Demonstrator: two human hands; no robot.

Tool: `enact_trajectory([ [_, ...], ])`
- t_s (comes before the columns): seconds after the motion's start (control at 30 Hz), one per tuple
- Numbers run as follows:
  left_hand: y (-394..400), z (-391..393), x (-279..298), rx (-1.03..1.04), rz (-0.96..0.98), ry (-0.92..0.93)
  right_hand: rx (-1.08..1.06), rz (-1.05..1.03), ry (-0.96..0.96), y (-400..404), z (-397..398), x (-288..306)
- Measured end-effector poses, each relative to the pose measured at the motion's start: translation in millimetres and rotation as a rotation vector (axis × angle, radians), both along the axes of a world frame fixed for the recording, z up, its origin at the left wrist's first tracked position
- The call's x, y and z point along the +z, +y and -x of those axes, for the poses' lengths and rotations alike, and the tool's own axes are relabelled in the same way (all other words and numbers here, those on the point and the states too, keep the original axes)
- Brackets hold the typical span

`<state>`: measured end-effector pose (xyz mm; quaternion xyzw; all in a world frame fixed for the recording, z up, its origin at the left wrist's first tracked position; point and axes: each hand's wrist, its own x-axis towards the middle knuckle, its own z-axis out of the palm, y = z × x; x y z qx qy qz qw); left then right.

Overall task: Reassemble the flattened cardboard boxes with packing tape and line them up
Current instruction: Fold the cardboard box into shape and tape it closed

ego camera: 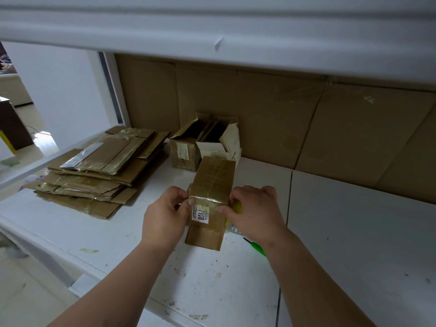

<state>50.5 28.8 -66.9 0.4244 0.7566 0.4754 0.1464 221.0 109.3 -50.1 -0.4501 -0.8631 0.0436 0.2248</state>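
Observation:
A small brown cardboard box (211, 182) with a white label reading 7108 lies on the white shelf (342, 232) in front of me. My left hand (165, 215) pinches its left edge where clear tape crosses it. My right hand (256, 208) grips the right side, thumb on the tape, with a yellow tape roll (237, 206) partly hidden behind it. A stack of flattened cardboard boxes (94, 171) lies at the left. Two assembled open boxes (203, 142) stand side by side at the back.
A green-handled tool (257, 247) lies on the shelf under my right forearm. A cardboard sheet (283, 119) lines the back wall. A white shelf board (212, 31) hangs overhead. The shelf's left edge drops to the floor.

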Motion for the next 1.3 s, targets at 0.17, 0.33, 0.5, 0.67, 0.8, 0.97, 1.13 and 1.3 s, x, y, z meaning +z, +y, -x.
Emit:
enact_trajectory([
  [0.17,2.6,-2.6,-1.9,0.059,0.007,0.029,-0.018,-0.086,0.042,0.6,4.1,-8.7],
  [0.33,2.5,-5.7,-0.1,0.060,0.023,0.034,-0.015,-0.103,0.038,1.9,2.0,-12.9],
  [0.5,7.3,0.1,4.8,0.021,0.060,0.098,-0.022,-0.084,0.012,1.6,1.2,-11.9],
  [0.67,8.1,2.1,7.2,-0.048,0.055,0.168,-0.053,-0.105,0.037,2.0,11.3,-12.2],
  [0.8,9.2,1.6,2.1,-0.039,0.033,0.005,-0.020,-0.045,0.020,1.6,6.8,-8.2],
  [0.97,13.2,0.0,1.6,-0.060,-0.008,-0.158,-0.010,0.103,0.010,-1.7,-1.6,0.9],
  [1.13,13.7,-3.4,10.2,-0.093,0.107,0.171,-0.072,0.017,0.015,-5.1,11.2,-5.1],
  [1.3,21.7,-12.2,17.0,-0.105,0.195,0.229,0.040,0.098,0.029,-9.6,4.6,1.8],
])
